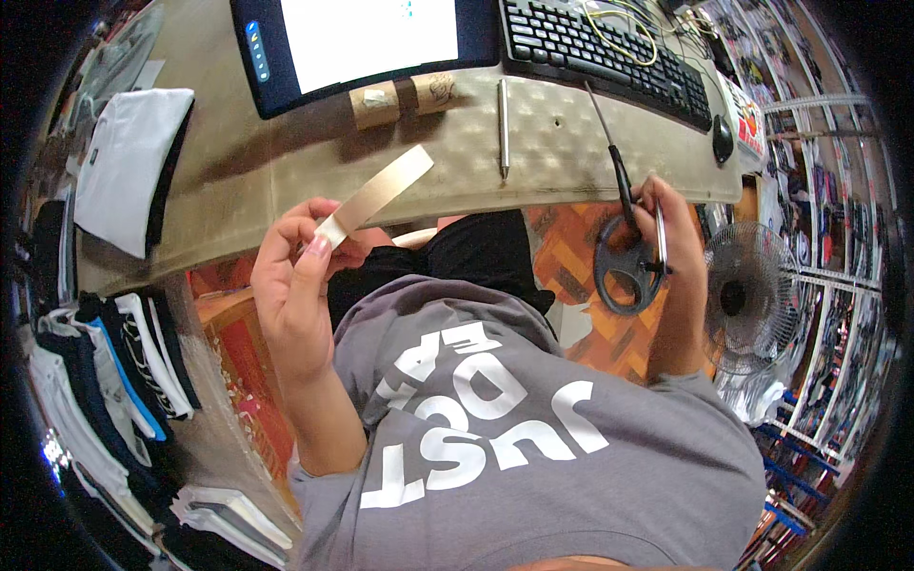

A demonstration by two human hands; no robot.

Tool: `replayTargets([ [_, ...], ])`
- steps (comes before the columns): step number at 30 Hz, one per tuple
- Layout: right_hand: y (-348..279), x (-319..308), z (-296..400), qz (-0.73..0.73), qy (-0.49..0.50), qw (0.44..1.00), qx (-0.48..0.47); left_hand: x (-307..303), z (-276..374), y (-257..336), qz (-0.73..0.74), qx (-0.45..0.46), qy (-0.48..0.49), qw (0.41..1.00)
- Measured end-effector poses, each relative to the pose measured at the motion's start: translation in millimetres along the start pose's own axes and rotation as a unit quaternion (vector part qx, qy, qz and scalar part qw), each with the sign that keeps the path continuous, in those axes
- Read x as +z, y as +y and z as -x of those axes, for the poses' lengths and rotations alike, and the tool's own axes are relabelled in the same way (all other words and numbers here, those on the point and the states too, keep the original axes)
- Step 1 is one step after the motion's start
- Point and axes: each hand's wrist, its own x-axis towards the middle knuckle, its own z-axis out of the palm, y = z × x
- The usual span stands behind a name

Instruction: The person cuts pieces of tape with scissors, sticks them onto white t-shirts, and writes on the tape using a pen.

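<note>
A strip of cream paper or tape (pixel 382 191) is pinched between the thumb and fingers of my left hand (pixel 300 264), its free end pointing up and right over the table edge. My right hand (pixel 664 221) holds dark-handled scissors (pixel 628 285), the blades pointing up towards the keyboard, and a slim silvery tool (pixel 661 235) lies along the same hand; its kind is unclear. Between the hands, a silver pen (pixel 504 128) lies on the table. Two brown cardboard pieces, one at left (pixel 374 105) and one at right (pixel 433 93), sit below the screen.
A tablet or monitor (pixel 371 43) and a black keyboard (pixel 607 57) with a loose cable stand at the table's back. A mouse (pixel 722 139) is at right, near a fan (pixel 750 296). Folded white cloth (pixel 132 168) lies at left. Clothes racks flank both sides.
</note>
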Motion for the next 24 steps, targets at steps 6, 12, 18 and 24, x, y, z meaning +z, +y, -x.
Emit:
replayTargets([
  [6,-80,111,70,-0.321,-0.168,0.911,-0.196,17,-13,-4,0.045,0.006,-0.034,0.998],
  [12,-111,144,98,-0.458,-0.290,0.838,-0.063,32,-10,-2,0.044,0.022,-0.038,0.998],
  [18,-120,152,92,-0.443,-0.269,0.851,-0.082,36,-2,-3,0.046,0.034,-0.024,0.998],
  [24,-121,164,89,-0.431,-0.239,0.866,-0.084,35,0,-5,0.053,0.038,-0.024,0.998],
])
